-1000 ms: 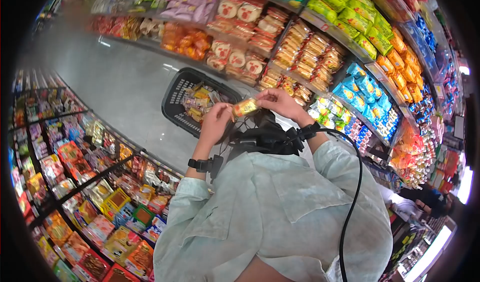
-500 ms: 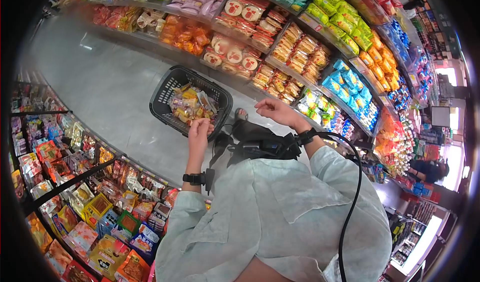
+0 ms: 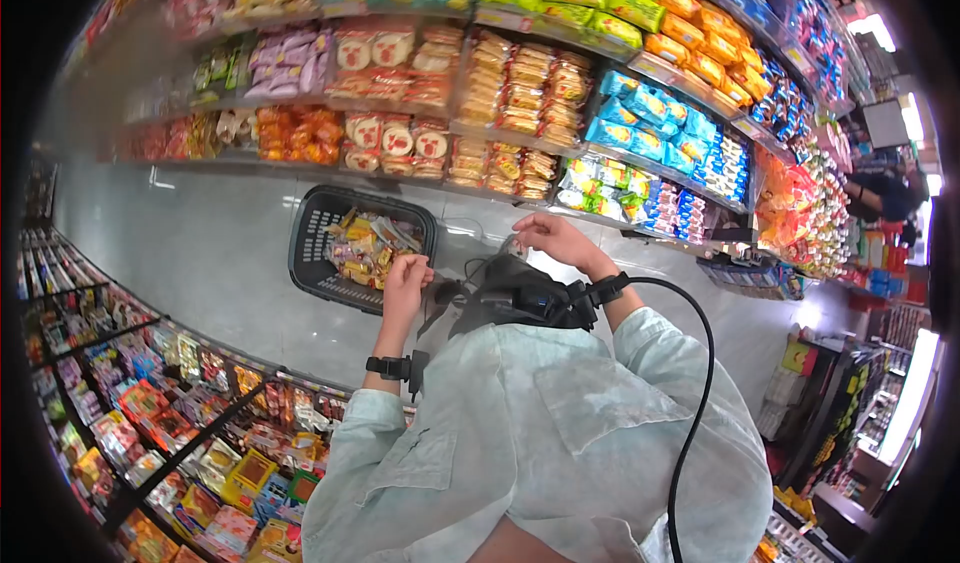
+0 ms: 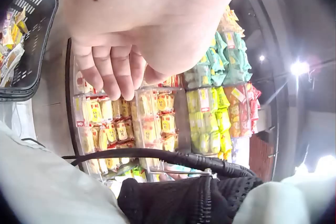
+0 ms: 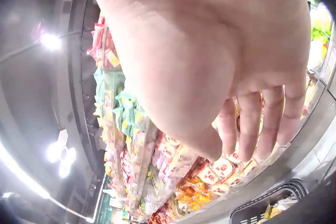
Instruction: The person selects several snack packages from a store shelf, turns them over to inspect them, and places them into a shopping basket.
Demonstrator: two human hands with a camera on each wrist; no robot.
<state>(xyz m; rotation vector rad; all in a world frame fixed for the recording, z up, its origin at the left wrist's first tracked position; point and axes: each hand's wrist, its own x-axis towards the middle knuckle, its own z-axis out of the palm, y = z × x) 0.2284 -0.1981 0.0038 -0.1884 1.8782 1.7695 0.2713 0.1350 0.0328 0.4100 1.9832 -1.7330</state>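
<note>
Many packets [image 3: 362,248] already lay in the basket [image 3: 316,241] at left, so the gathering seemed well along; what remained, I couldn't tell. Near its right side my left hand [image 3: 405,280] hung relaxed, holding nothing; farther right, my right hand [image 3: 556,239], loosely bent, was empty too.

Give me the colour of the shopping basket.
The shopping basket is dark grey, almost black; the head view shows it best.

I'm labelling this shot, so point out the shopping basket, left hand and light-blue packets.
Shopping basket [image 3: 310,239]: head view, on its left wall.
Left hand [image 3: 404,281]: head view, on its middle.
Light-blue packets [image 3: 648,110]: head view, on one mid-pile.
</note>
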